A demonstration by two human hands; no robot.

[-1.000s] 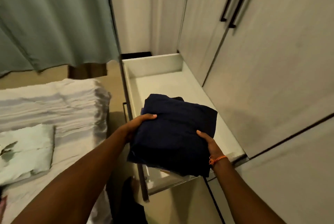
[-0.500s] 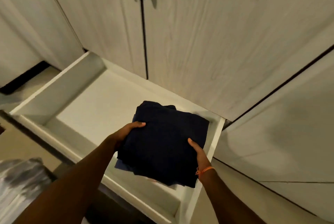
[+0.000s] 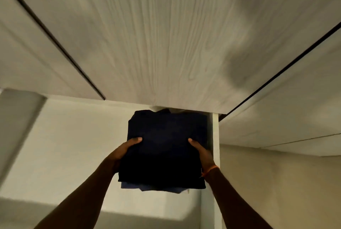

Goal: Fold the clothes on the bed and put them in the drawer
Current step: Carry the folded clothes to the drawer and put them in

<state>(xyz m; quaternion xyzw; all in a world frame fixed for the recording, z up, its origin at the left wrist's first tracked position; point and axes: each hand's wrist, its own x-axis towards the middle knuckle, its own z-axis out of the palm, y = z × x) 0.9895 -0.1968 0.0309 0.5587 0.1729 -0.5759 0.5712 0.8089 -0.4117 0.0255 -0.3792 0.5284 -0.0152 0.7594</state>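
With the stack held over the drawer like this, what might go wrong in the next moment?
1. The dark folded clothes sit close against the drawer's right wall, so that edge may catch and rumple the fold.
2. A lighter blue layer pokes out under the near edge; it may slip loose once the left hand and right hand let go.
3. The frame is blurred, so contact with the drawer floor cannot be confirmed.

Folded navy clothes (image 3: 164, 147) over open white drawer (image 3: 215, 136)

One folded dark garment (image 3: 166, 147), one open drawer (image 3: 215, 136), two hands, left (image 3: 122, 150) and right (image 3: 202, 152), one orange wristband (image 3: 212, 169).
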